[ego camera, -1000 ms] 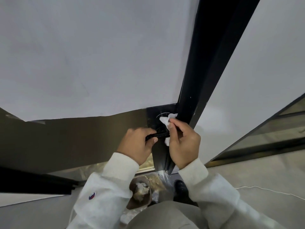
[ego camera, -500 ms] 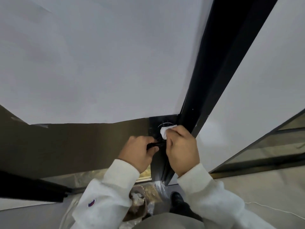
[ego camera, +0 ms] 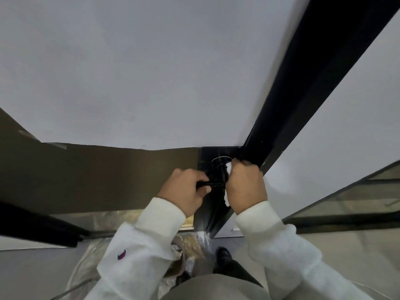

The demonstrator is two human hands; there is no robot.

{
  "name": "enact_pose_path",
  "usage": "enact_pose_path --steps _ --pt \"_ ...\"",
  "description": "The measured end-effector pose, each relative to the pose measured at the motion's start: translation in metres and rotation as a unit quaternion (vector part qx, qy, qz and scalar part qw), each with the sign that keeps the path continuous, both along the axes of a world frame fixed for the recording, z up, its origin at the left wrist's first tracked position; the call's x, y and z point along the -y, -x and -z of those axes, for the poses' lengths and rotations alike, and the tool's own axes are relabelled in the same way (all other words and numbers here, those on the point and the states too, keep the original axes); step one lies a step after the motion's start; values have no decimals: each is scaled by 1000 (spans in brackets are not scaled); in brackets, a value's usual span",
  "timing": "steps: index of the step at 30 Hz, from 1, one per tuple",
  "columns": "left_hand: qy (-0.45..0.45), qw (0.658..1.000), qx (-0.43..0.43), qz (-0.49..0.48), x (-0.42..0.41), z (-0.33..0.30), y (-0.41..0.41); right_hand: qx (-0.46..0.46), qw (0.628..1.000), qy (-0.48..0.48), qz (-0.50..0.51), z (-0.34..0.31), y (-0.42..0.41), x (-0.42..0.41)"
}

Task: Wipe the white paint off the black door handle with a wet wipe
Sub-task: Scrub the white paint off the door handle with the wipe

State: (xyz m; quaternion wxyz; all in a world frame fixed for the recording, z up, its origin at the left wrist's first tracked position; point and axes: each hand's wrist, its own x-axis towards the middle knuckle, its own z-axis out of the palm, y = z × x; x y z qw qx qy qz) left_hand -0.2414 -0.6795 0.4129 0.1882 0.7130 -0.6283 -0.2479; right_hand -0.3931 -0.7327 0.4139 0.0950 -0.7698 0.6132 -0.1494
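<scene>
The black door handle (ego camera: 213, 182) sticks out from the black door edge at mid-frame, with a round black base ringed in white just above it. My left hand (ego camera: 186, 191) grips the lever's free end, fingers curled around it. My right hand (ego camera: 245, 186) holds a white wet wipe (ego camera: 227, 199) bunched against the handle's neck near the base. Bits of the wipe show above my knuckles and below my palm. Most of the lever is hidden by both hands.
The door (ego camera: 129, 72) is masked with white paper above and brown paper (ego camera: 86, 176) lower left. A black door frame (ego camera: 307, 87) runs up to the right. Crumpled plastic and paper (ego camera: 190, 245) lie on the floor by my shoe (ego camera: 224, 255).
My right hand has slid with the wipe from the lever up to the handle's neck by the round base. My left hand kept its grip on the lever end. The camera tilted upward.
</scene>
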Motion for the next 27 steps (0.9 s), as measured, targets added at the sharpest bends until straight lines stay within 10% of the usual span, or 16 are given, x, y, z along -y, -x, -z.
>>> enact_pose_path --steps 7,14,22,27 --pt "19 1000 17 9 0 -5 4 59 993 59 -82 -4 11 -6" --pt "288 950 -118 14 5 -26 35 338 928 115 -111 -34 11 -14" --pt "253 959 -37 -120 23 13 22 128 979 92 -126 7 15 -17" --pt "224 955 -4 -193 30 13 29 162 976 57 -134 11 25 -11"
